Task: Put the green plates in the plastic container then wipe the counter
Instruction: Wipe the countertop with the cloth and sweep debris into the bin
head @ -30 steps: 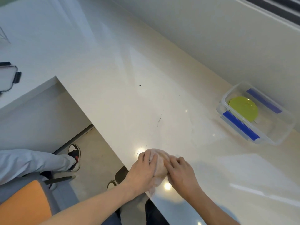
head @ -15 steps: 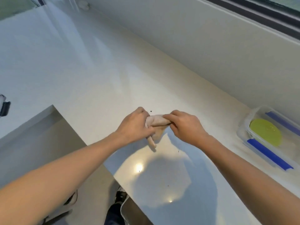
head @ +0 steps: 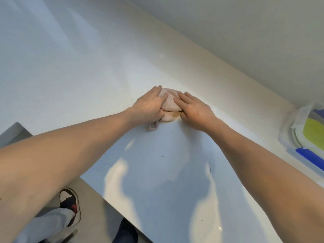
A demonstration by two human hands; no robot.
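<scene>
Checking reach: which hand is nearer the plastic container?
Right. The right hand presses the cloth on the side facing the plastic container; the left hand grips its far side.

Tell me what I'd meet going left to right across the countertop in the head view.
Left hand → cloth → right hand → plastic container, with a green plate inside it.
</scene>
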